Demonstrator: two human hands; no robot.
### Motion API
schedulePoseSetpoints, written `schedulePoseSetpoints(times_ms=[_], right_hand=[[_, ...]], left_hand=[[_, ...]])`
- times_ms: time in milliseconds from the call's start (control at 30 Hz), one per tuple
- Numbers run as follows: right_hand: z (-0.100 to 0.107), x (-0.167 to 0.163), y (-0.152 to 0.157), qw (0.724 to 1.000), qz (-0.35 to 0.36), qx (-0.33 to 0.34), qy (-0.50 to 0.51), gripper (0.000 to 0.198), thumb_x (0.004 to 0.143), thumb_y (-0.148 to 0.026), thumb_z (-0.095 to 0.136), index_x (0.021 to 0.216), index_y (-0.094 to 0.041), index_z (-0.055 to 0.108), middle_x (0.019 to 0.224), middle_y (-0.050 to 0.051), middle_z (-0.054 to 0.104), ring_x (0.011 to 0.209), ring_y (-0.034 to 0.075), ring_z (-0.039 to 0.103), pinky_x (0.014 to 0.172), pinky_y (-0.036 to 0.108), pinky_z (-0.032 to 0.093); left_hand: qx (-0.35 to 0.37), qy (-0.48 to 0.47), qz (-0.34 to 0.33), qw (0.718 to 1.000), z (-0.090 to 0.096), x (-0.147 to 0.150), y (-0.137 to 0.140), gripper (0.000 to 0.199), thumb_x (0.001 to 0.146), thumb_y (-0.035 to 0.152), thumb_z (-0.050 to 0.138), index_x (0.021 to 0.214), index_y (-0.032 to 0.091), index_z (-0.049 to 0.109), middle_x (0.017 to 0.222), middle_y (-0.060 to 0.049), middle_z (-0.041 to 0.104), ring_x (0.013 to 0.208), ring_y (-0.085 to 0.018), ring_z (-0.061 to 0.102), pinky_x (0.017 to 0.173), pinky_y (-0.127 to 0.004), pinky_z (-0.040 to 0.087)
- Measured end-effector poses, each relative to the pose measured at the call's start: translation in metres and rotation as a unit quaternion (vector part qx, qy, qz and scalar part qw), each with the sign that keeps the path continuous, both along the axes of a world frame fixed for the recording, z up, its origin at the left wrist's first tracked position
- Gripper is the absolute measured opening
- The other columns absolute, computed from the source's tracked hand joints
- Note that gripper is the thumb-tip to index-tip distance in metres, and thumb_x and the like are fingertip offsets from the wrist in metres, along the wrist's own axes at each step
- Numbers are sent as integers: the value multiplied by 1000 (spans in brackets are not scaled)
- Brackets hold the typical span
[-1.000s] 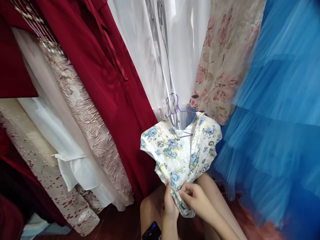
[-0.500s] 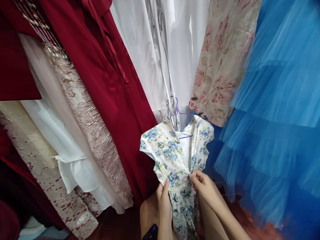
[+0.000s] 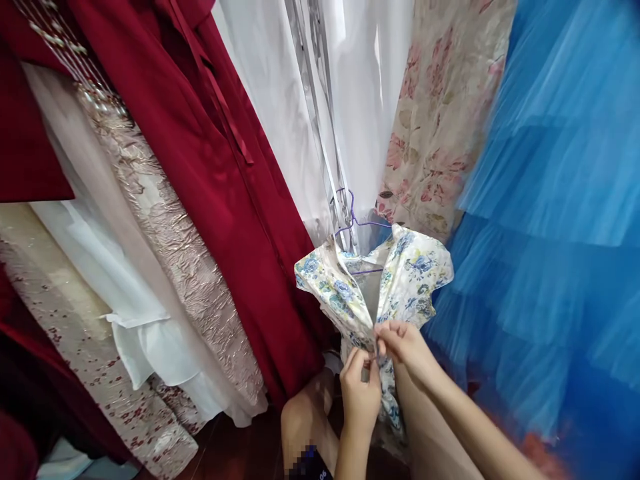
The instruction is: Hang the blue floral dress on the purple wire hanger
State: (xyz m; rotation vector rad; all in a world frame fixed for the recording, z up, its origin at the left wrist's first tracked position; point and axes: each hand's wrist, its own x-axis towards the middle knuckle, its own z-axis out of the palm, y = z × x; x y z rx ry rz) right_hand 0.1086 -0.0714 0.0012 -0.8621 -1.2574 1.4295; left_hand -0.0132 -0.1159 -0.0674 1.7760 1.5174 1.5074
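Observation:
A white dress (image 3: 415, 263) with blue flowers hangs on a thin purple hanger (image 3: 354, 217), its front open in a V. At the bottom of that V, my right hand (image 3: 400, 340) pinches the edge of the opening. My left hand (image 3: 360, 380) is just below and to the left, fingers closed on the dress's fabric near the same seam. Whatever small part lies between the fingertips is hidden. The dress's lower part falls between my knees, partly covered by my hands and forearms.
Long dark red gowns (image 3: 200, 200) hang left, beside pale pink and white dresses (image 3: 140, 340). Behind the hanger is a white garment (image 3: 280, 80) with ribbons. A pink-flowered dress (image 3: 435, 133) and a tiered blue tulle dress (image 3: 545, 200) hang right. A dark phone (image 3: 313, 463) lies by my leg.
My left hand has moved right and up from the dress's side to the front seam, closing on it. The dress has turned and shifted slightly right; my right hand keeps its pinch.

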Motion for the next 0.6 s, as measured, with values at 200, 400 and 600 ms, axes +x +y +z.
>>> schedulePoseSetpoints(times_ms=[200,400,600], right_hand=[[89,3,87,994,-61,52,73,31,74,-34,67,51,-16,58,46,-2,50,38,5,26,41,24,16],[128,-7,109,992,-56,83,76,25,77,-36,66,64,-15,62,52,-2,56,38,4,32,39,22,18],[115,-5,87,990,-43,136,15,27,81,-39,64,66,-18,56,50,-3,57,38,6,37,40,22,24]], left_hand=[[-48,240,-90,965,22,-19,3,24,86,6,41,83,22,59,87,-6,59,77,-20,58,67,-27,40],[-80,307,-175,932,52,-35,18,21,81,9,53,88,22,68,90,-7,66,80,-23,63,74,-29,44],[114,111,-60,985,147,-49,78,42,96,29,47,138,26,51,95,-6,67,81,-20,62,76,-30,47]])
